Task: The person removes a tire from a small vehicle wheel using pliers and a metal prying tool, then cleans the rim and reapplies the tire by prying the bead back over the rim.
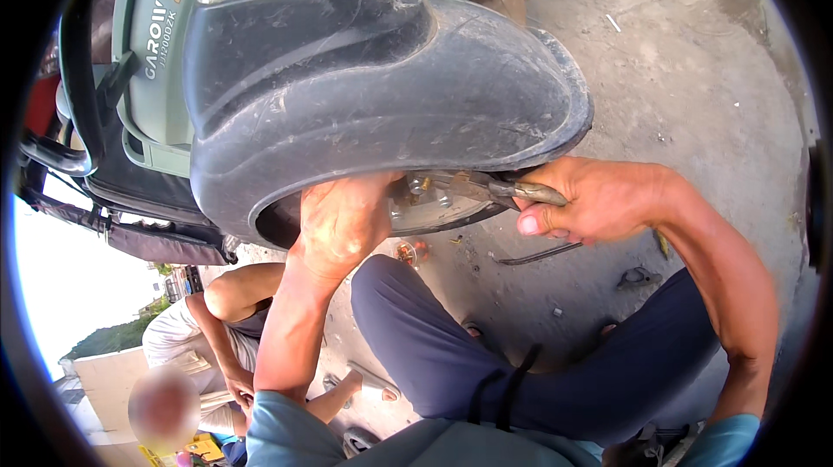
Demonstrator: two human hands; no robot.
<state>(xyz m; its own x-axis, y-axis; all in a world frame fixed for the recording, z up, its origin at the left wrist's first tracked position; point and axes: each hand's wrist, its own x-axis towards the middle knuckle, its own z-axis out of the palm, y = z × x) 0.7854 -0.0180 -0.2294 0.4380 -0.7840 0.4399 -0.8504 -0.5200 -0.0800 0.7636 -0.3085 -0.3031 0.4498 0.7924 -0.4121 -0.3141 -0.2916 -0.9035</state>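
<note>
A dark grey plastic fender [390,111] of a vehicle arches over a wheel [464,217]. Below its rim, on the right, my right hand [599,198] is closed round the worn handles of a pair of pliers [536,193]. The metal jaws point left toward bolts [420,184] at the wheel's hub. My left hand [345,220] reaches up under the fender next to the hub; its fingers are hidden behind the rim, so what they touch cannot be seen.
A dark bar [540,254] and a dark metal part [639,278] lie on the concrete floor. A small container [406,252] of orange-red bits stands beyond my knee. At lower left another person [204,337] sits close by. The green vehicle body [160,59] rises behind the fender.
</note>
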